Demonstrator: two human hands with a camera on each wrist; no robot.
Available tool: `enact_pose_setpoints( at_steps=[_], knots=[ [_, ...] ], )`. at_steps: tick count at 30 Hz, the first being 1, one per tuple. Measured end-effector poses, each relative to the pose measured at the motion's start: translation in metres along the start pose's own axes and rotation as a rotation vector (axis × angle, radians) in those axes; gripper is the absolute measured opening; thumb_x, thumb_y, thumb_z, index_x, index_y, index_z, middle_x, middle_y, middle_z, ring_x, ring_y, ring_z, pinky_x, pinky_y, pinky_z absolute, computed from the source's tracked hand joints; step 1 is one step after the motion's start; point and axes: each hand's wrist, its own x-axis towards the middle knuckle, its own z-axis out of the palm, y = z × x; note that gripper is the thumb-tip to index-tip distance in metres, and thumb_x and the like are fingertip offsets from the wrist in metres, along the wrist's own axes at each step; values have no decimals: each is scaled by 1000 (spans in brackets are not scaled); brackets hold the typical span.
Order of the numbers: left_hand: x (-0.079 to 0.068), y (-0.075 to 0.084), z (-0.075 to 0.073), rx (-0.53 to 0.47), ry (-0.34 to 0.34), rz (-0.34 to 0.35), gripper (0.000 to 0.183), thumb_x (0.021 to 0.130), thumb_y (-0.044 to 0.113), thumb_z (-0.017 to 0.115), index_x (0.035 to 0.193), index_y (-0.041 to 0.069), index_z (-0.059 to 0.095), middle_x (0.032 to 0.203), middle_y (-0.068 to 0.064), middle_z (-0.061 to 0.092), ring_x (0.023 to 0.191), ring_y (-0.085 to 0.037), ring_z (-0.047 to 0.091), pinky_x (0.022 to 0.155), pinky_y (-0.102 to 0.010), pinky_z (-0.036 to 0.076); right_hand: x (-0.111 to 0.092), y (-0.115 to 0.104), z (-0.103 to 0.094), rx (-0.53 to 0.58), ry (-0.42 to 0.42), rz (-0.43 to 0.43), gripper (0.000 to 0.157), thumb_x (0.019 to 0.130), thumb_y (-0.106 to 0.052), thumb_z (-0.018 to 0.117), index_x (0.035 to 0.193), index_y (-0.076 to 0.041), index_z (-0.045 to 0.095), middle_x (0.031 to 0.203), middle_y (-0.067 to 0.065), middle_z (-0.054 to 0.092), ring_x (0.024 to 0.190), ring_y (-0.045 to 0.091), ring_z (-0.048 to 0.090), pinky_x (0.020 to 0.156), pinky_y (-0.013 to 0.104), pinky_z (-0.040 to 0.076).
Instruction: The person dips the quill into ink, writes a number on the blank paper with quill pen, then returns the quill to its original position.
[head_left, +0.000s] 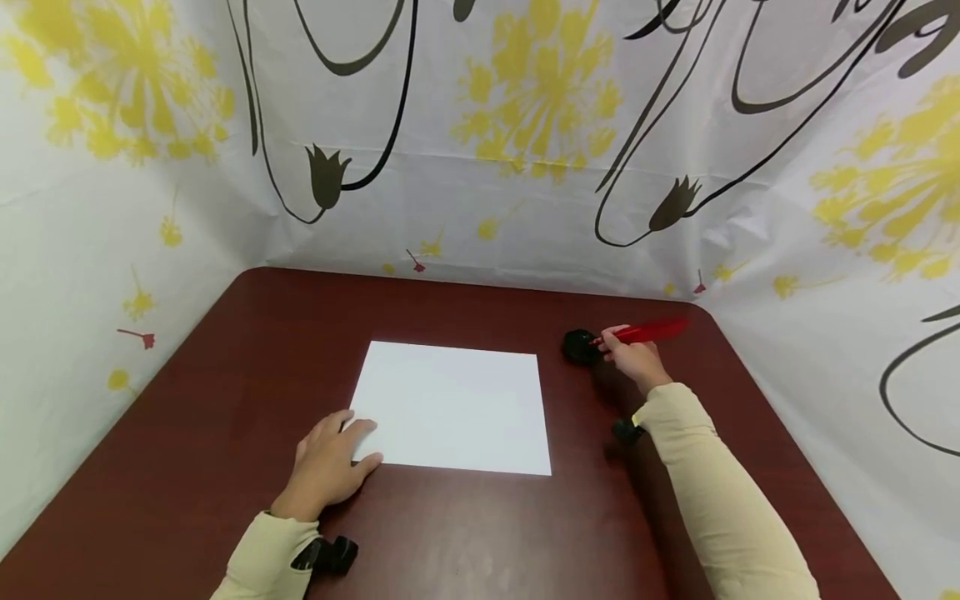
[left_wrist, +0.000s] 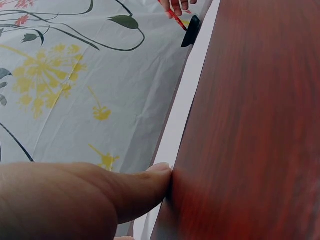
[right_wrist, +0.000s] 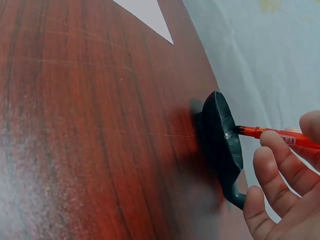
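My right hand (head_left: 636, 360) pinches a red brush (head_left: 647, 331), whose far end is blurred in the head view. In the right wrist view its dark tip touches the inside of a small black dish (right_wrist: 218, 135) with a short curved handle. That dish stands on the table to the right of a blank white sheet of paper (head_left: 453, 408). Over the paper's lower left corner, my left hand (head_left: 330, 462) rests with fingers spread. Its thumb (left_wrist: 142, 192) lies at the sheet's near edge in the left wrist view.
A dark red wooden table (head_left: 247, 375) lies under everything. Cloth (head_left: 465, 217) with yellow flowers and dark stems hangs behind it and along both sides. Each wrist carries a black camera (head_left: 341, 555).
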Motion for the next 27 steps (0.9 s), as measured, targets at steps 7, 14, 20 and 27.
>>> enact_pose_setpoints(
  at_steps=[7,14,20,27],
  knots=[
    [0,-1,-1,-2,27,17,42,89,25,70,127,10,60,138,-26,43,129,-47,35,96,-68,29,-3,-8,0,26,-25,-16,45,102,-38,48,129,-2,52,112,15,61,94,27,60,80,35,48],
    [2,-1,2,-6,32,22,42,89,24,69,128,10,59,138,-26,43,129,-47,35,96,-68,28,-5,-12,1,22,-21,-51,48,102,-39,48,129,0,52,111,15,64,85,14,62,80,36,50],
    [1,-1,2,-10,22,24,46,91,24,68,134,10,56,139,-26,42,130,-48,33,98,-68,27,-8,-18,6,67,-39,-47,39,102,-34,50,123,-1,51,103,9,64,92,26,62,85,46,48],
    [3,-1,3,-10,7,16,48,91,26,67,135,10,56,144,-26,37,132,-49,30,99,-68,24,-8,-24,16,95,-55,-72,33,101,-32,51,117,-3,51,99,7,63,88,24,61,83,48,48]
  ],
)
